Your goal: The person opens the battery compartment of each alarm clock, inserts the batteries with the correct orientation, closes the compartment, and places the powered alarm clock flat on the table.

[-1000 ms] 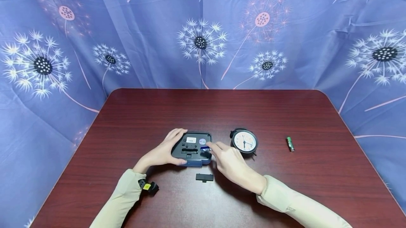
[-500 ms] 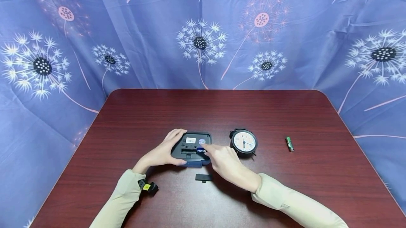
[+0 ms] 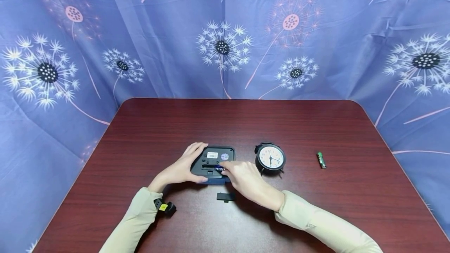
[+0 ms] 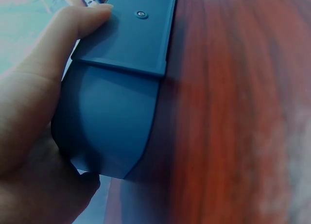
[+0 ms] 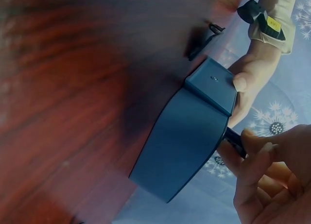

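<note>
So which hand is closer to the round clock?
The right hand: it is left of the round clock in the head view. The left hand is farther off, holding the end of the blue device away from the clock.

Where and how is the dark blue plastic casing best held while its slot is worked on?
Probably grip the dark blue plastic casing at its left end, from the left, thumb on near edge, fingers over far edge: the left hand spans that depth. It lies slot-side up, so this leaves the long dark slot open to the right hand, which pinches a blue cylindrical battery.
</note>
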Demonstrator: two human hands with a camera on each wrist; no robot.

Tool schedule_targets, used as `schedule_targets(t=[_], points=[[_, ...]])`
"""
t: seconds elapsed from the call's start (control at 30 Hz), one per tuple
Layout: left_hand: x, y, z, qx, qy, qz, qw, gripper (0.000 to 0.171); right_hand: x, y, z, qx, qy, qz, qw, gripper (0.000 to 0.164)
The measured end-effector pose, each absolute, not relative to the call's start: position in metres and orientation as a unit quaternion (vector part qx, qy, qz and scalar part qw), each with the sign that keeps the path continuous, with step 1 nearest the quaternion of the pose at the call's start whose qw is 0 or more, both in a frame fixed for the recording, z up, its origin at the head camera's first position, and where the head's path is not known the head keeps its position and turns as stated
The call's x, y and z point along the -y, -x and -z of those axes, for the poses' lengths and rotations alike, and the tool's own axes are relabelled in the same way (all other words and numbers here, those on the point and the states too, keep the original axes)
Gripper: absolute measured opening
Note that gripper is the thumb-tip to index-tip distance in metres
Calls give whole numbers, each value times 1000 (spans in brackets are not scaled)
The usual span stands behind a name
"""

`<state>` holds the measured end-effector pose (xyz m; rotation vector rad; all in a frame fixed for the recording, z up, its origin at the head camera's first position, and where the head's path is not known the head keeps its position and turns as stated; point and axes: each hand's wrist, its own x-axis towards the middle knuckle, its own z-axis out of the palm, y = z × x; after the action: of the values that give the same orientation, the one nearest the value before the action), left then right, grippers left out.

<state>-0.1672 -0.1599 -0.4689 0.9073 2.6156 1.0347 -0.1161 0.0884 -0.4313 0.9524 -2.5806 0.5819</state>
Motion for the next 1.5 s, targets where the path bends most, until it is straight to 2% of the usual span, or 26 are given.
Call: schedule_targets(t=[0.53,0.97,1.33,1.5], points=[[156,169,470,-878,-306,-353,100,104,-86,121,434,911,-318,-210,161,16],[156,169,469,-878,-304,-354,101,104,-87,119,434,912,-310,-207,168,25],[157,169,472,-878,-303,-357,101,105,-86,116,435,916,-295,-210,170,16],[158,169,472,-878,-303,-357,98,105,-86,114,435,920,-302,-198,154,19]])
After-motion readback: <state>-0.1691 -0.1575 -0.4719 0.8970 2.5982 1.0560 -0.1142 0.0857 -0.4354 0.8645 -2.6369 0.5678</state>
